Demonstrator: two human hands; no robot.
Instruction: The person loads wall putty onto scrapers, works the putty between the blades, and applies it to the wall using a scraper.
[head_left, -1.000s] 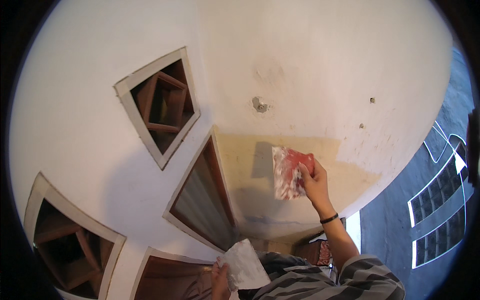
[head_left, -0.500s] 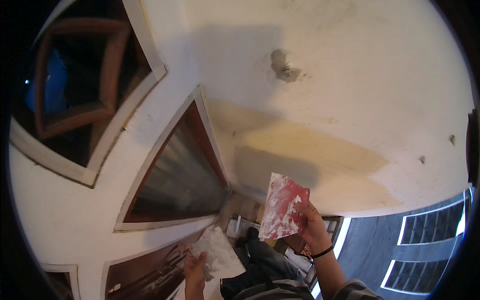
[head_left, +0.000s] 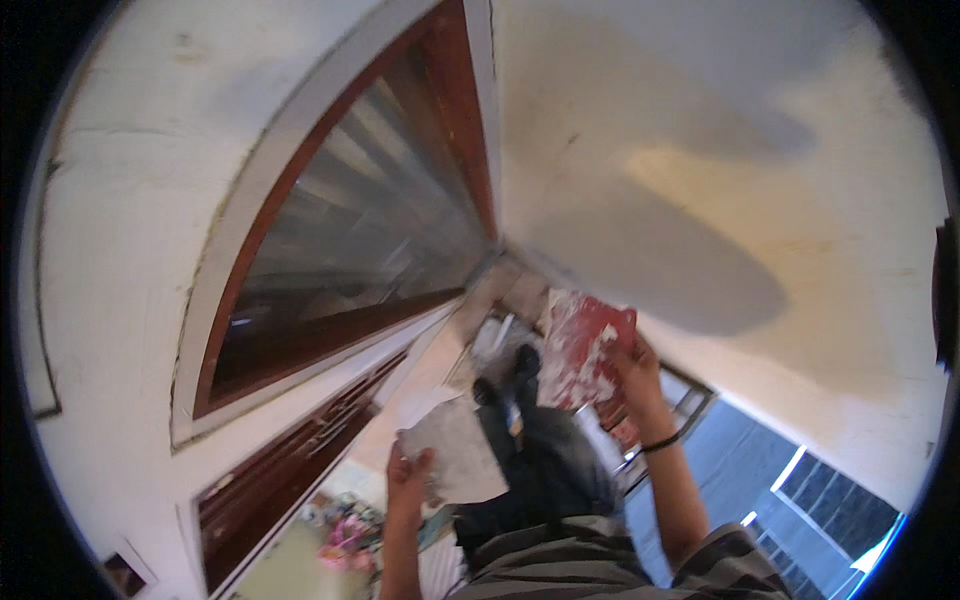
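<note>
— Pale walls (head_left: 110, 300) meet in a corner before us, and on the right one we see a yellowish patch (head_left: 790, 210) and a soft grey shadow (head_left: 690, 262). What do we have on our left side?

— On that side we have a large window (head_left: 360, 210) with a reddish-brown frame (head_left: 458, 110); its glass shows pale stripes.

— And our two grips, how do they stand?

— Our right grip (head_left: 638, 375) is closed narrowly on the right edge of a flat red plate (head_left: 575, 350), which is smeared with white. Our left grip (head_left: 408, 475) holds a greyish-white plate (head_left: 460, 455) by its left edge, with the thumb lying on its face. Both plates are apart from each other, the red one higher in our view and toward the right wall.

— Can we read some label on them?

— If lettering is there, we cannot tell: the smears hide much of the red face, and our view is rather blurred.

— What is lower, around us?

— Between the plates we see our dark trousers (head_left: 570, 460), and below them our striped shirt (head_left: 590, 560). One black band (head_left: 660, 442) circles our right wrist. Just beside our left forearm is a pink bunch (head_left: 352, 540), which resembles flowers.
</note>
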